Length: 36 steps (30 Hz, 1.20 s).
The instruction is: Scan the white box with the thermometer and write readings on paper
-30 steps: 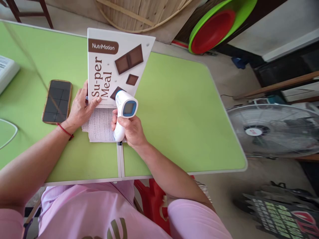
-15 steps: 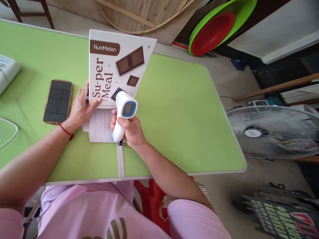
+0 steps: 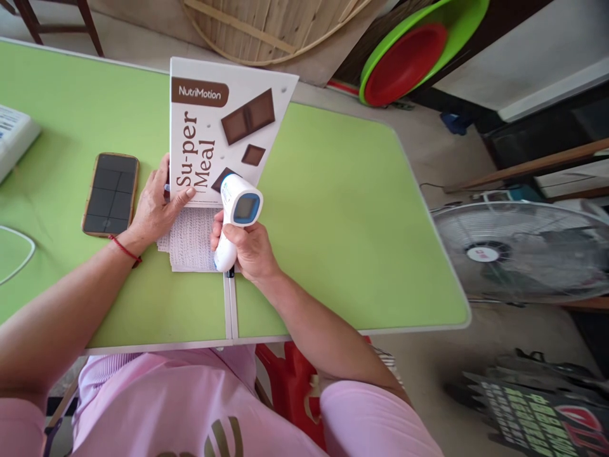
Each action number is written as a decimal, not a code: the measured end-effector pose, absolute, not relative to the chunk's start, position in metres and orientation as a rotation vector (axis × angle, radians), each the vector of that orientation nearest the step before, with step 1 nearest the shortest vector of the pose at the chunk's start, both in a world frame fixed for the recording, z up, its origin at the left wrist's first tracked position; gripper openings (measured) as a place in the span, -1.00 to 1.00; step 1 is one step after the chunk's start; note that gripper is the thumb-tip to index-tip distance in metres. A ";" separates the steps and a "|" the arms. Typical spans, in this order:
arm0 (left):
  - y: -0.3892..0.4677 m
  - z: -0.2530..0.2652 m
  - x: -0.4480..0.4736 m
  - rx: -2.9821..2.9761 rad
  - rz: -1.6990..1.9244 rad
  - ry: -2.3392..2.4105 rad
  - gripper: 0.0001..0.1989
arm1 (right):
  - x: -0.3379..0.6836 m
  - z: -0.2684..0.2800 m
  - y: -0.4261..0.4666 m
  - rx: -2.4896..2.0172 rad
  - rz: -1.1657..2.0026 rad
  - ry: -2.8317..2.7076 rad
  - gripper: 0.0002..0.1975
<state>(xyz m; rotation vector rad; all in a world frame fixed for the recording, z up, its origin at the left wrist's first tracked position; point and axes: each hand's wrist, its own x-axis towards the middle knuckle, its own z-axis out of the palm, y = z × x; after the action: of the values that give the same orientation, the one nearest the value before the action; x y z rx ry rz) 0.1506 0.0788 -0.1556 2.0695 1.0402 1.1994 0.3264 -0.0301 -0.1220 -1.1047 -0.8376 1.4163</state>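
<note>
My left hand point(image 3: 156, 206) grips the lower left edge of a white box point(image 3: 209, 136) marked "NutriMotion Su-per Meal", its thumb across the front and the other fingers partly hidden behind. Brown chocolate pieces are printed on the box. Wrapped around the handle of a white and blue infrared thermometer point(image 3: 240, 197), my right hand point(image 3: 252, 251) holds it in front of the box's lower right part. The thermometer's small screen faces me. Under the box's lower edge lie handwritten sheets of paper point(image 3: 193, 244). Part of a small black object point(image 3: 230, 272) shows below the thermometer handle.
A phone point(image 3: 110, 193) lies left of my left hand on the green folding table point(image 3: 352, 222). At the far left are a white device point(image 3: 14, 139) and a white cable point(image 3: 28, 244). A fan point(image 3: 514, 252) stands beyond the table's right edge.
</note>
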 end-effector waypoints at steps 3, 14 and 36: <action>0.079 -0.156 0.150 2.079 1.204 1.054 -0.30 | 0.326 -0.122 -0.030 -1.114 1.412 -0.864 -0.49; 0.077 -0.152 0.150 2.054 1.181 1.080 -0.31 | 0.328 -0.120 -0.031 -1.136 1.417 -0.857 -0.49; 0.079 -0.162 0.151 1.902 1.298 0.950 -0.21 | 0.459 -0.127 -0.014 -1.969 0.230 -1.675 -0.55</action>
<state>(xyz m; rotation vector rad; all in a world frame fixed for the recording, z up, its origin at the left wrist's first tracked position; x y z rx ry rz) 0.1514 0.0794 -0.1615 1.9025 0.9497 1.2981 0.4594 -0.0141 -0.1274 -1.9692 -1.6748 0.2303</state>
